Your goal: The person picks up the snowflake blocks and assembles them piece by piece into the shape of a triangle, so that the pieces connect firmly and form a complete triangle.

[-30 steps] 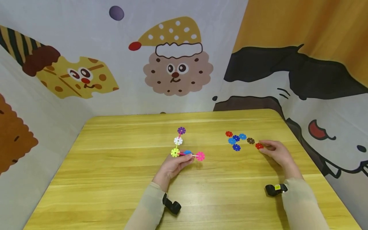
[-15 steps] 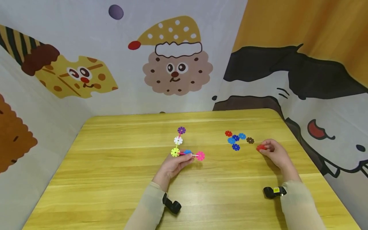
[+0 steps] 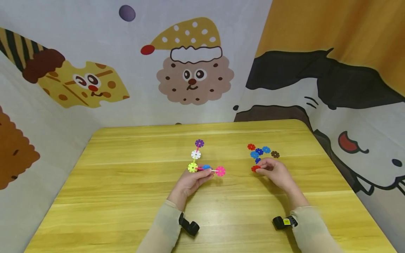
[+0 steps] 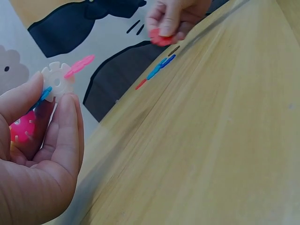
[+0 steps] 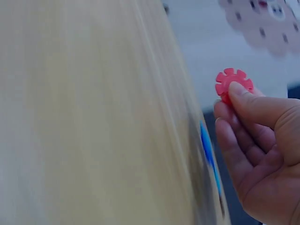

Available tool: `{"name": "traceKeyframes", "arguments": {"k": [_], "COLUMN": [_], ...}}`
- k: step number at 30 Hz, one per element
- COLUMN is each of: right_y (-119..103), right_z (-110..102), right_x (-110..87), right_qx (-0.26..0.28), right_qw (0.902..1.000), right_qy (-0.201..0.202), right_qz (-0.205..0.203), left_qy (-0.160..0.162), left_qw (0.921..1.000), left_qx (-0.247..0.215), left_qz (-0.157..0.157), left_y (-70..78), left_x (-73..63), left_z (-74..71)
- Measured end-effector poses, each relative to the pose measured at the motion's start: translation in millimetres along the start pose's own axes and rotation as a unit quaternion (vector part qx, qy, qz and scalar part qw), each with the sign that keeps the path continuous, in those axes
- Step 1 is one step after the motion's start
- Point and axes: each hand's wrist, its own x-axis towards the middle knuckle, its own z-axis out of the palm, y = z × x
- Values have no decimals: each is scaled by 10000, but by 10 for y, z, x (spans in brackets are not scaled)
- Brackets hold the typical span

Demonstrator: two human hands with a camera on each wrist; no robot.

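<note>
My left hand [image 3: 193, 182] pinches a joined chain of notched plastic snowflake discs between thumb and fingers. Purple [image 3: 199, 143], white [image 3: 195, 154] and yellow [image 3: 192, 167] discs run up its far side, and a pink disc [image 3: 220, 171] sticks out to the right. Close up in the left wrist view, a white disc [image 4: 58, 82] and a blue disc [image 4: 43, 97] sit at the fingertips. The right hand [image 3: 279, 176] holds one loose red snowflake disc [image 5: 226, 85] by thumb and fingers, raised off the table. Part of that disc is covered by the thumb.
On the wooden table [image 3: 126, 196], just beyond the right hand, lie several loose discs: a red one [image 3: 251, 147], a brown one [image 3: 275, 154], and dark and light blue ones [image 3: 266, 149]. A cartoon-printed cloth [image 3: 136, 98] hangs behind the table's far edge.
The right hand has picked up the red disc from the table's right side and carried it left, in front of the loose discs. The left hand and its chain stay almost still.
</note>
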Motion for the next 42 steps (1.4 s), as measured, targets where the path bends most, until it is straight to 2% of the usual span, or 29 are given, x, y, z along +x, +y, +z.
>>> {"name": "traceKeyframes", "arguments": {"k": [7,14,19,26,32,36,42], "right_y": [-332,-495,-557,-551,-536,-510,-482], "right_z": [454,671,729,759,759,776,794], "right_x": [16,13,10,16,3,8,15], "right_qx": [296,71,-81,-56,-207,-154,-73], "right_qw": [9975,9922,9845,9772,9666,9639,9667], "right_qy": [-166,-42,14,165,249,325,321], "right_qz": [-613,-1243,-1751,-2116,-2543,-2640,-2536], "left_qy": [50,140,183,172,229,287,204], "left_qw": [10000,9998,9998,9998,9996,9994,9996], "left_qx": [-33,-93,-124,-114,-46,31,-9], "left_qz": [-41,-51,-16,14,143,188,186], "left_y": [2,4,-6,-33,-68,-68,-63], "left_x": [-6,-17,-10,-14,-26,-13,6], "left_z": [25,45,36,25,54,67,59]}}
